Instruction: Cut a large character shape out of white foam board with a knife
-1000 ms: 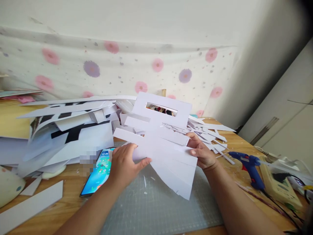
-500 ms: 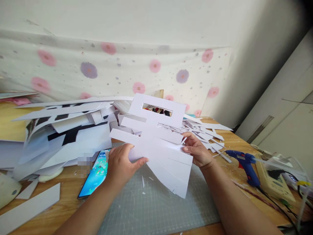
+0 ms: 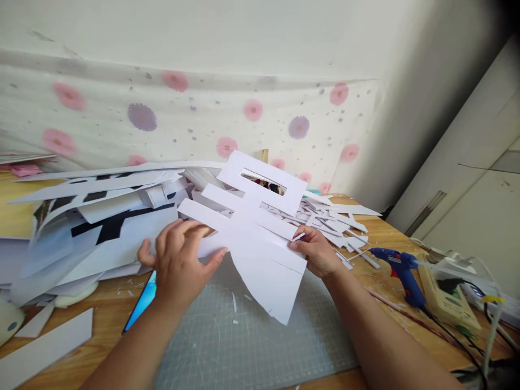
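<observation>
A white cut-out board [image 3: 252,233], perhaps foam board or card, is held up tilted over the cutting mat [image 3: 227,357]. Near its top is a rectangular slot; strips stick out from its sides and the lower part has a curved edge. At its lower left strip, my left hand [image 3: 182,260] has the strip between thumb and fingers, with the little finger stretched away. Closed on the right edge, my right hand [image 3: 319,252] pinches the board with its thumb in front. Some fingertips are hidden behind the board.
White sheets with black strips [image 3: 122,216] are piled at left, partly behind a phone [image 3: 140,303]. White offcuts [image 3: 335,219] lie heaped at back right. A blue glue gun [image 3: 402,271] and a power strip [image 3: 447,298] with cables stand at right.
The board has turned clockwise and shifted slightly left. My left hand has moved left, its fingers spreading more and covering most of the phone. My right hand keeps its pinch.
</observation>
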`<state>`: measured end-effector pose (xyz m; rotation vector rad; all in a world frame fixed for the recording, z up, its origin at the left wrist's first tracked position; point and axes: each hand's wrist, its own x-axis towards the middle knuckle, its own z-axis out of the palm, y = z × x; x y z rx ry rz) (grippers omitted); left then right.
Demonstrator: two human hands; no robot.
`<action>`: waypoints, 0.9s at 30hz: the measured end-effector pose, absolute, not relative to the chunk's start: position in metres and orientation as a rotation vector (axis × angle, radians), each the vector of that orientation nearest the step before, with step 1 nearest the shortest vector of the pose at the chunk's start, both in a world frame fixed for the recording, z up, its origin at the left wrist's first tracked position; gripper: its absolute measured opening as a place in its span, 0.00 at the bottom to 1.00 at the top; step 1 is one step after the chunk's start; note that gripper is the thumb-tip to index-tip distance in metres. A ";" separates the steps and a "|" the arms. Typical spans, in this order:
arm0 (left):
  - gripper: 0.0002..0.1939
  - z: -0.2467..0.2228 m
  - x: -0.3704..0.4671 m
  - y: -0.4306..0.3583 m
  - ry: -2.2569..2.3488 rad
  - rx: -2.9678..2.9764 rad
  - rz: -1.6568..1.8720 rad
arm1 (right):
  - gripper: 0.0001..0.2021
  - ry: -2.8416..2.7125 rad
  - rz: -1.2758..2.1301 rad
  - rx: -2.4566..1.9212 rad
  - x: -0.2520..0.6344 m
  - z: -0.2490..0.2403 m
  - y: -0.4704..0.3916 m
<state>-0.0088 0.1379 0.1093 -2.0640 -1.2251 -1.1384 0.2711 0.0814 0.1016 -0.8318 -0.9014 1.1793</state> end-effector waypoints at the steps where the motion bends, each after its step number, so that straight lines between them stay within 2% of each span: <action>1: 0.17 0.111 -0.011 0.137 -1.244 -2.011 -1.203 | 0.14 -0.865 1.166 -0.835 0.271 0.101 0.083; 3: 0.14 0.112 -0.014 0.133 -1.212 -1.947 -1.399 | 0.15 -0.802 1.130 -0.834 0.272 0.099 0.085; 5: 0.08 0.108 -0.014 0.129 -1.138 -2.083 -1.608 | 0.16 -0.758 1.094 -0.821 0.274 0.097 0.088; 8: 0.16 0.100 -0.004 0.124 -1.183 -2.664 -1.701 | 0.16 -0.739 1.062 -0.798 0.275 0.095 0.090; 11: 0.16 0.096 0.010 0.123 -1.444 -3.247 -1.724 | 0.17 -0.743 1.060 -0.773 0.272 0.095 0.089; 13: 0.22 0.095 0.017 0.123 -1.549 -3.451 -2.008 | 0.17 -0.763 1.095 -0.752 0.265 0.095 0.086; 15: 0.24 0.096 0.021 0.123 -1.595 -3.345 -2.560 | 0.18 -0.791 1.155 -0.736 0.256 0.095 0.084; 17: 0.23 0.099 0.024 0.122 -1.696 -2.905 -3.158 | 0.18 -0.827 1.229 -0.731 0.245 0.094 0.082; 19: 0.22 0.101 0.025 0.121 -1.920 -2.382 -3.507 | 0.18 -0.867 1.291 -0.730 0.236 0.092 0.081; 23: 0.24 0.107 0.023 0.120 -2.283 -1.884 -3.659 | 0.17 -0.990 1.323 -0.793 0.230 0.087 0.082; 27: 0.24 0.112 0.021 0.120 -2.249 -1.800 -3.711 | 0.16 -1.137 1.298 -0.859 0.234 0.085 0.083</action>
